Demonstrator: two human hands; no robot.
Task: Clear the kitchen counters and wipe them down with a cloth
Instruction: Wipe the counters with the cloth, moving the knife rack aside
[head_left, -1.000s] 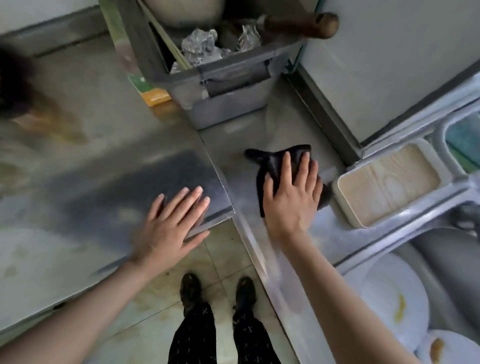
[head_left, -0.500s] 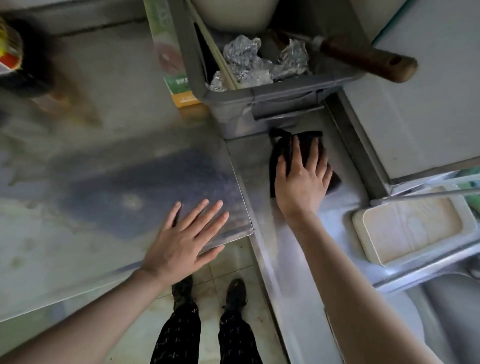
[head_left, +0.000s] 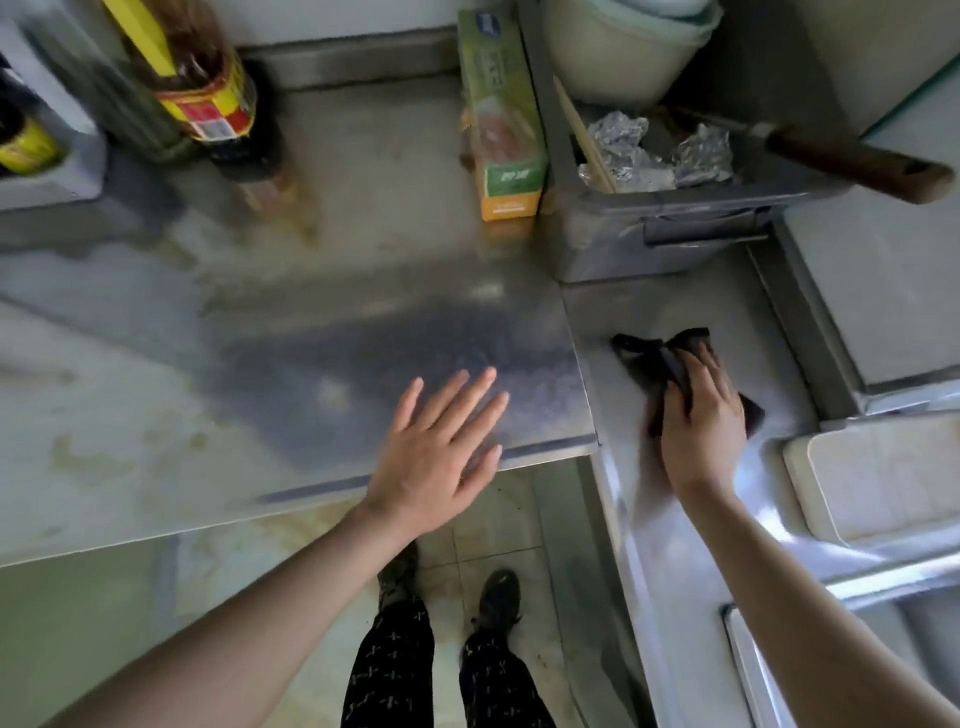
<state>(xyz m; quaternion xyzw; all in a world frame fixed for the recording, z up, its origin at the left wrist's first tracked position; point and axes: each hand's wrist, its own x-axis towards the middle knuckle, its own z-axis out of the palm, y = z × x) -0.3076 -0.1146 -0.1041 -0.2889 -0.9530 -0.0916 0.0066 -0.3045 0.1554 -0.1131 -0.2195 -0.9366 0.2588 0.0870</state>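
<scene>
1. Nearest us, our dark shoes (head_left: 498, 597) and black patterned trousers (head_left: 395, 670) stand on the pale tiled floor (head_left: 483, 525), in the corner where two counters meet.
2. Our left hand (head_left: 436, 452) rests palm down at the near edge of the wide, stained steel counter (head_left: 156, 415). Its fingers (head_left: 467, 395) are straight and spread apart, holding nothing.
3. Our right hand (head_left: 701, 431) is on the narrow steel counter (head_left: 654, 545) to the right, bearing down on the black cloth (head_left: 660, 358). Its fingers (head_left: 698, 361) bend over the bunched fabric and clamp it against the thumb.
4. The black cloth lies flat on that narrow counter, partly under the hand. One corner pokes out ahead and to the left, and another shows past the hand's right side.
5. Just right of that hand, a white rectangular tray (head_left: 883, 478) sits at the counter's edge.
6. Beyond the cloth and apart from it stands a grey plastic bin (head_left: 597, 249). It holds crumpled silver foil (head_left: 621, 137), and a brown wooden handle (head_left: 857, 166) juts out over its right rim.
7. A green and orange cardboard box (head_left: 506, 145) stands against the bin's left side.
8. Farthest off to the left is a dark bottle with a red and yellow label (head_left: 208, 104), which looks blurred.
</scene>
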